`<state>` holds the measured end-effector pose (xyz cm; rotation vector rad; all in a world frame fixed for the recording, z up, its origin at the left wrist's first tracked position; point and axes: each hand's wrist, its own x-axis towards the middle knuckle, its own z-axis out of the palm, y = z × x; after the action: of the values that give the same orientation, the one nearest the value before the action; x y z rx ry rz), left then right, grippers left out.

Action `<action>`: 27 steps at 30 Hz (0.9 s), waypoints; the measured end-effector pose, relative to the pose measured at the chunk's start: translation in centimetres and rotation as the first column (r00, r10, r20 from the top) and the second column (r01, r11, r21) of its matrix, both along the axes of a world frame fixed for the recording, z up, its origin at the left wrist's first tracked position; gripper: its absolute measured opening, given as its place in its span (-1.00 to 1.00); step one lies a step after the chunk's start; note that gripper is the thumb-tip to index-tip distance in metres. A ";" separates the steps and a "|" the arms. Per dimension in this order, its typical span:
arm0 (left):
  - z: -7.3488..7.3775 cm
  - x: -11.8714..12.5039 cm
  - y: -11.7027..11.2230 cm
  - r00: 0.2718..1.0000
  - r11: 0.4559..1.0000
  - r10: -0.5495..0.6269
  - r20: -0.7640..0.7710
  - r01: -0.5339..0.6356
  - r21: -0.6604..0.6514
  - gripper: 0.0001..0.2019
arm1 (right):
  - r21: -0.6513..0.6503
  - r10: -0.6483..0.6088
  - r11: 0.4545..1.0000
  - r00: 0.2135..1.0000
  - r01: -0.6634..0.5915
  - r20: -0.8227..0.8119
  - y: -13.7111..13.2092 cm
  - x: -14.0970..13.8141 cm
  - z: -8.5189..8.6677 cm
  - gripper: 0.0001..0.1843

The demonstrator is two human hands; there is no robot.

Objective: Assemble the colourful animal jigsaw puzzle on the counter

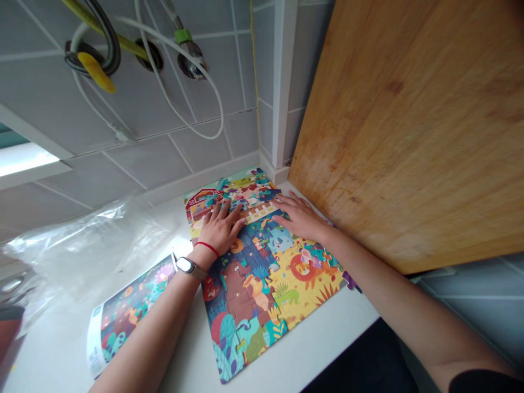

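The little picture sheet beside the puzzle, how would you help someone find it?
Start at the white counter, where a big colourful puzzle lies under the left hand and right hand. Look left of it, next to the clear plastic bag. The picture sheet shows similar animals but is smaller, white-edged and has no piece lines.

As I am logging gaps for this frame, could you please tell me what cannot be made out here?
Head view: puzzle parts beneath the left hand and right hand, covered by the palms.
Head view: the puzzle's right edge, hidden by the right forearm and wooden board.
Head view: print on the picture sheet, too small to read.
Head view: dark red thing, cut off by the left edge.
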<state>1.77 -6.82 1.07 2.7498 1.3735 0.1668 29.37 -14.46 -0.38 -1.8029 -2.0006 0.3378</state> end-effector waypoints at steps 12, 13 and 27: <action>-1.3 -0.3 0.4 0.988 0.996 0.056 0.147 -0.066 0.063 -0.48 | 0.131 -0.177 0.973 0.978 0.190 -0.108 0.4 1.0 1.0 -0.60; -1.2 -0.2 0.4 0.987 0.996 0.056 0.152 -0.066 0.062 -0.48 | 0.143 -0.176 0.971 0.976 0.194 -0.129 0.5 1.1 0.9 -0.60; 1.2 0.0 -0.6 0.989 0.989 -0.043 0.145 0.021 0.145 -0.64 | 0.116 -0.112 0.987 0.993 0.115 -0.028 2.9 2.6 -0.2 -0.55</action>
<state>1.80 -7.41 2.25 2.8042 1.3274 0.4753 31.95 -11.51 -0.58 -1.8226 -1.8535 0.1993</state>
